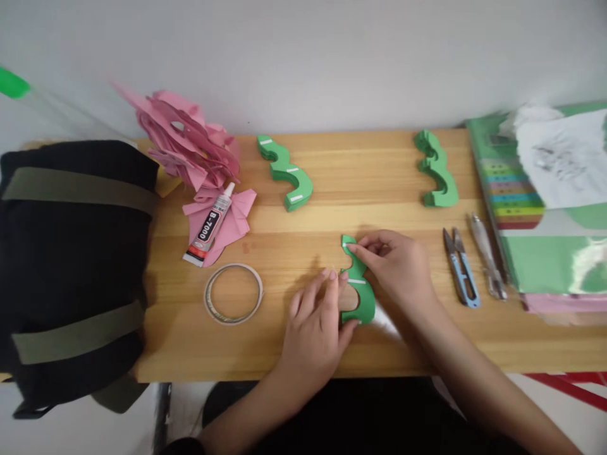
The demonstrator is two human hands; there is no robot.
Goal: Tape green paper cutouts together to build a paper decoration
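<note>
A wavy green paper piece with white tape strips lies on the wooden table near the front edge. My left hand pinches its lower left side, fingers together on its edge. My right hand pinches its top end with thumb and fingers. Two more wavy green pieces lie farther back, one at centre and one to the right.
A tape roll and a B-7000 glue tube on pink paper lie at the left. A black bag covers the left end. Blue snips, a metal tool and stacked coloured paper sit at the right.
</note>
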